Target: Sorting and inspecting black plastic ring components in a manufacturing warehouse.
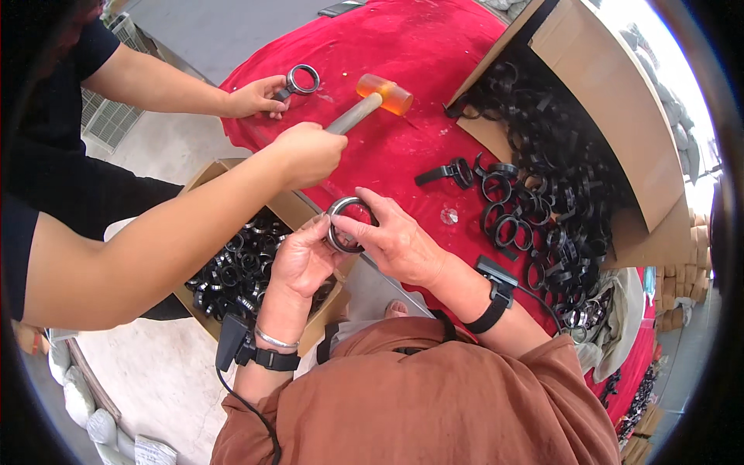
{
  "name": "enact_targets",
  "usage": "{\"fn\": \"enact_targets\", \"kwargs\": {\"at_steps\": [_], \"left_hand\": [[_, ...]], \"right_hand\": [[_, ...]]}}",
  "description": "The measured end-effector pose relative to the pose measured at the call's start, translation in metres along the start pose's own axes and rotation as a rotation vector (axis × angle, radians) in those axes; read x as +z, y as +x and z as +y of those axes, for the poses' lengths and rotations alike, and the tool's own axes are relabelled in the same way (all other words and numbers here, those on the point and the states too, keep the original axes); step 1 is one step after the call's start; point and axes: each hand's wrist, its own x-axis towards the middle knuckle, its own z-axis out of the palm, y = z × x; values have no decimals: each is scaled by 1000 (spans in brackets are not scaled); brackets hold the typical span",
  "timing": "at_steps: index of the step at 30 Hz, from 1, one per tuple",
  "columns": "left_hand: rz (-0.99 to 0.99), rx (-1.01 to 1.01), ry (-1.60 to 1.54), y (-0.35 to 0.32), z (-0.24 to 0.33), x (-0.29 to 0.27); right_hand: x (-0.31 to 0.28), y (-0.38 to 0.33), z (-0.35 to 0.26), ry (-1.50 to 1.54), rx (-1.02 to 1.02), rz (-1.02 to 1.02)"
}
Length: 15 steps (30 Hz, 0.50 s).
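Note:
Near the middle, a round black ring with a silver-grey rim (342,203) is gripped between both of my hands. My left hand (301,260) pinches its lower left side with thumb and fingers. On its other side, my right hand (403,242) has the fingers curled over the rim and the thumb pressed against it. My palms hide part of the ring. Just right of my right hand, a small clear piece (449,215) lies on the red cloth. Past it are loose black ring clamps with straps (452,172).
At the left, a co-worker holds a mallet with an amber head (385,94) and a black ring clamp (291,84). A tipped cardboard box (620,101) spills black clamps (573,155) across the red-covered table (434,39). Below the table edge stands another filled box (203,172).

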Motion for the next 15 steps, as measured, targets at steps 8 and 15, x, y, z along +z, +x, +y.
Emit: {"fn": "enact_targets", "kwargs": {"at_steps": [8,15], "left_hand": [[-70,-64,-81,5,-4,-2],[-19,-173,-172,9,-18,9]], "right_hand": [[-2,-17,12,845,556,231],[-25,-29,22,1120,820,74]]}}
